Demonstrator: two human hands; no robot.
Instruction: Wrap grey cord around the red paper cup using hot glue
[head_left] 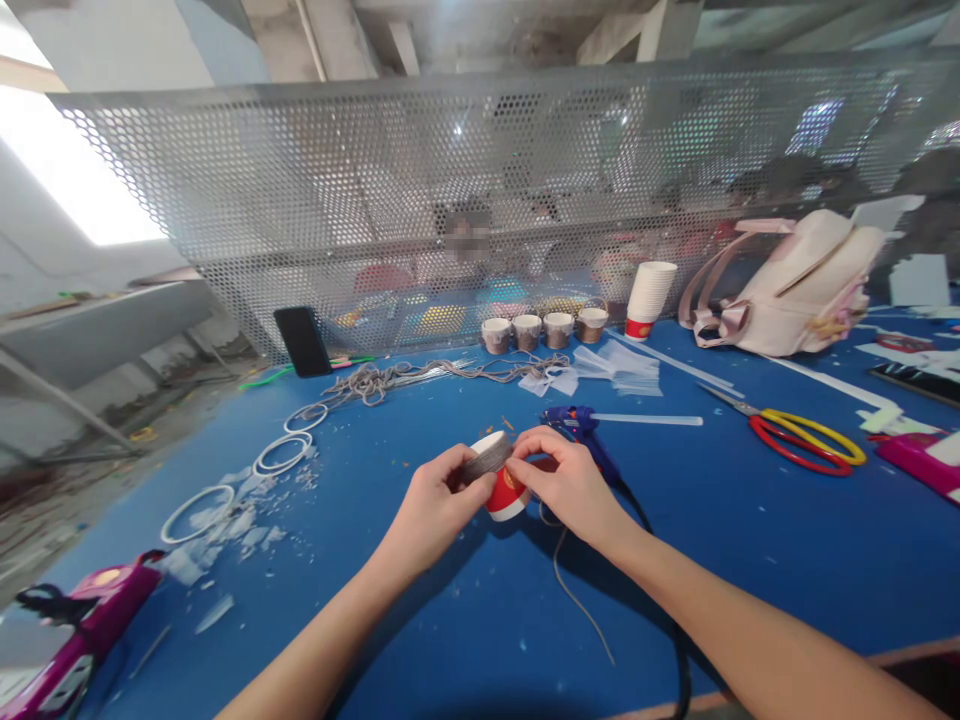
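Between my hands, a red and white paper cup point(508, 497) is tilted over the table, with grey cord wound around its upper part. My left hand point(442, 500) is closed around the cup's left side. On the other side, the fingers of my right hand point(562, 480) pinch at the cord against the cup. A loose tail of grey cord point(576, 597) hangs from there down onto the blue table. Just behind my right hand lies a blue glue gun point(574, 420) with a clear glue stick point(649, 419) in its back.
Several cord-wrapped cups point(526, 333) and a stack of paper cups point(649, 298) stand along the perforated metal screen point(360, 200). Tangled cord point(375, 383), white rings point(199, 514) and a phone point(301, 341) lie left. Scissors point(802, 442) and a backpack point(799, 290) are right.
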